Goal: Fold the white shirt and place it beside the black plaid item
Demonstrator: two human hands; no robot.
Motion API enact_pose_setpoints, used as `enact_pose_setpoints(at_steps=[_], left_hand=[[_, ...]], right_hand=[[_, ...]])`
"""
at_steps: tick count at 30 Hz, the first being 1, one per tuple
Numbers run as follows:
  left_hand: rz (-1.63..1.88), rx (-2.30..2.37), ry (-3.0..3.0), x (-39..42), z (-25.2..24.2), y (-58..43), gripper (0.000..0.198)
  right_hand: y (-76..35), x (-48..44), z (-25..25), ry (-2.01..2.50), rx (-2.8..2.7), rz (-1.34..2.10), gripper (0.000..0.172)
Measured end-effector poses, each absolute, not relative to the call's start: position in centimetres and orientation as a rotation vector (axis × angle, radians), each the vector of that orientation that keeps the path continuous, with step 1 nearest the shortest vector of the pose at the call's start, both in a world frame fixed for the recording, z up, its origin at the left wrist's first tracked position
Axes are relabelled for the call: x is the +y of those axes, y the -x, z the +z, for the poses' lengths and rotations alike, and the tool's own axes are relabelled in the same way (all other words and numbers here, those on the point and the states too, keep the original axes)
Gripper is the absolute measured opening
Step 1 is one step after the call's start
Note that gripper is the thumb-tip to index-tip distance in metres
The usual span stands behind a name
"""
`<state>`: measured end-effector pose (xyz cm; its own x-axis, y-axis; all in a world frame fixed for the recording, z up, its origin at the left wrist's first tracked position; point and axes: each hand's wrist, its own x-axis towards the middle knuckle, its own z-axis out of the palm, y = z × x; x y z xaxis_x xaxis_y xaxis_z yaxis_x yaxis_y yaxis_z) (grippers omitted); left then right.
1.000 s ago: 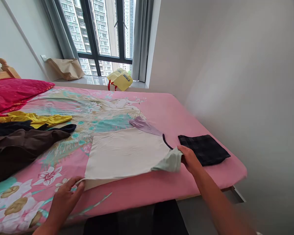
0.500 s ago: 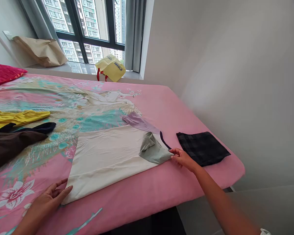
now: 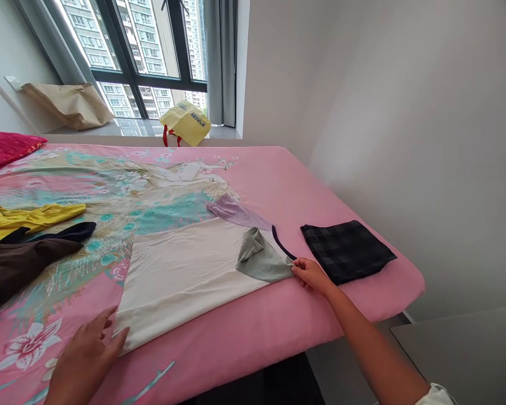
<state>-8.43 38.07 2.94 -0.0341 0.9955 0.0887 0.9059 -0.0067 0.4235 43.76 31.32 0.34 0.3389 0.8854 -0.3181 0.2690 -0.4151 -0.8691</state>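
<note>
A cream T-shirt (image 3: 181,270) lies spread on the bed, with a dark neckband (image 3: 281,243). Its grey-green sleeve (image 3: 265,260) is turned in over the body, and a lilac sleeve (image 3: 238,211) sticks out on the far side. My right hand (image 3: 310,274) pinches the shirt's shoulder edge, close to the neckband. At the hem's near corner is my left hand (image 3: 90,346), its thumb and fingers apart around the cloth's edge. Just beyond my right hand lies a folded black checked garment (image 3: 348,251).
Brown clothing (image 3: 23,261) and a yellow garment (image 3: 37,216) lie on the left of the pink patterned bed (image 3: 261,174). A red pillow (image 3: 8,149) is at the far left. The windowsill holds a brown paper bag (image 3: 73,107) and a yellow bag (image 3: 188,124). A wall stands at right.
My left hand has opened wider and shifted slightly right at the hem corner. My right hand keeps its pinch on the shoulder. The view has tilted a little.
</note>
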Motion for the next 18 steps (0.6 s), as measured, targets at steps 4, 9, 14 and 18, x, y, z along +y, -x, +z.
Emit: enact_pose_setpoints(at_steps=[4,9,14,18], left_hand=[[0.699,1.691,-2.247,39.4,5.0,-0.1,0.052],[0.538,1.321,-2.422,41.9,6.2,-15.4,0.063],[0.579,1.441,-1.969,45.1,4.3,-22.5,0.077],[0.693,1.520,-1.625,46.6,2.9,-20.9,0.057]], right_hand=[[-43.6,31.1,-0.7,1.823,-0.982,1.019,0.027],[-43.9,31.0,-1.5,1.778,-0.968,0.969,0.024],[-44.1,31.1,-1.7,1.777,-0.960,0.954,0.021],[-44.4,31.4,-1.8,1.788,-0.944,1.013,0.021]])
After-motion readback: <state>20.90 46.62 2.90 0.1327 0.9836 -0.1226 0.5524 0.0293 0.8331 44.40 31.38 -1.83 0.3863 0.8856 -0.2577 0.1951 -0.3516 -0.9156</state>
